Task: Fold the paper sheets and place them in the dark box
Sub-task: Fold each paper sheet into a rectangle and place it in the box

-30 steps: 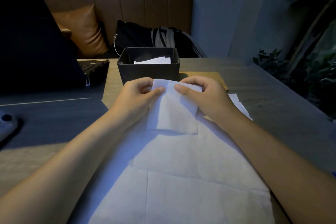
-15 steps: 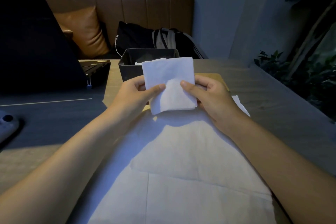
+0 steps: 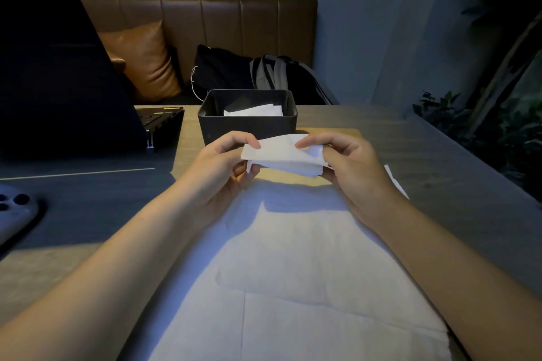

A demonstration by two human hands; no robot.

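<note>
Since half a second ago the folded sheet point(image 3: 283, 155) has dropped from upright to a flat, halved bundle, pinched at either end by left hand point(image 3: 225, 167) and right hand point(image 3: 349, 161), just before the dark box point(image 3: 247, 129). One white folded piece is visible inside the box; at least two unfolded sheets point(image 3: 293, 272) lie overlapped on the table point(image 3: 440, 155), exact count unclear.

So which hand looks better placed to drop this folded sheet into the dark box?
Probably the left hand: it pinches the folded sheet right in front of the dark box. The right hand grips the other end, slightly off to the box's side.
</note>
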